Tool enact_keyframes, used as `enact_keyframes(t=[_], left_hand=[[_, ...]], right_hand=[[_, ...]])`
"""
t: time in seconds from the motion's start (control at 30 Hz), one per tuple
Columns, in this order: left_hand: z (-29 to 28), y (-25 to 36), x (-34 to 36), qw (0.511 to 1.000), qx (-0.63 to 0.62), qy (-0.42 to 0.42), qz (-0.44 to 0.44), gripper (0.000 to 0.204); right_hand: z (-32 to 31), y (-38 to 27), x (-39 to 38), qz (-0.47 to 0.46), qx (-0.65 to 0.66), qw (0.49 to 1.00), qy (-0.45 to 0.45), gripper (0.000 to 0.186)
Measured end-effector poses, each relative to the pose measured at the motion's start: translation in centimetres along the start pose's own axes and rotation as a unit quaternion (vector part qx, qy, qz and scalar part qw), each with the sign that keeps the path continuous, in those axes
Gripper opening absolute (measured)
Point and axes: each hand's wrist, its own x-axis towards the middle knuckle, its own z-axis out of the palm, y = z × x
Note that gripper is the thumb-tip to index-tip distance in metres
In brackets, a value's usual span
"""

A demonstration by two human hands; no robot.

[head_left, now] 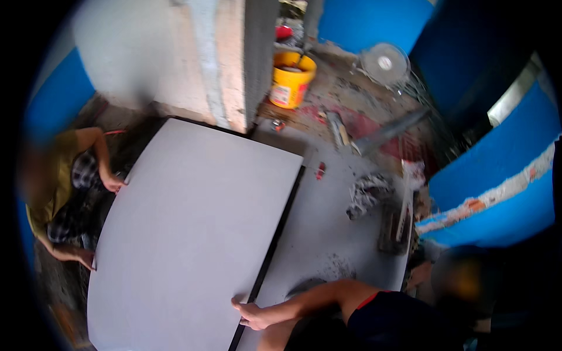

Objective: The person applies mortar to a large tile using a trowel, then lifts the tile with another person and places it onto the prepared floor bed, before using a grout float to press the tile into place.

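Observation:
Neither of my hands shows. A large light-grey slab (pixel 193 234) with a smooth, flat face fills the middle left. At the left, a crouching person in a yellowish top has one hand (pixel 114 183) on the slab's far left edge and the other hand (pixel 86 258) lower on that edge. From the lower right, a second person in a dark top with red trim reaches an arm in. That person's hand (pixel 253 316) grips the slab's right edge. A dark gap (pixel 275 243) runs along this edge, beside a second grey slab (pixel 316 228).
A yellow bucket (pixel 293 81) stands beyond a concrete pillar (pixel 231 64). Behind it lies a round, pale disc-like object (pixel 384 63). A long grey strip (pixel 391 130), crumpled wrapping (pixel 367 194) and a small red object (pixel 320 171) lie to the right, near a blue wall (pixel 492 181).

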Motion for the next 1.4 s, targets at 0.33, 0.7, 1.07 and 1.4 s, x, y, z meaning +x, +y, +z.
enact_keyframes(t=[0.33,0.7,1.07,1.4], left_hand=[[-1.9,8.0,5.8,0.968,0.071,-0.158,-0.183,0.100],[-2.3,8.0,8.2,0.985,0.068,-0.096,-0.129,0.105],[-2.0,6.0,8.8,0.996,0.037,-0.043,-0.066,0.096],[-0.5,0.9,4.2,0.999,0.045,0.005,0.010,0.102]], right_hand=[[1.7,3.3,4.6,0.044,0.017,0.998,-0.032,0.077],[1.6,1.0,-0.3,0.042,0.032,0.998,-0.018,0.082],[0.7,1.4,2.8,0.026,0.050,0.998,0.016,0.075],[-2.1,1.9,5.2,0.022,0.056,0.998,-0.013,0.074]])
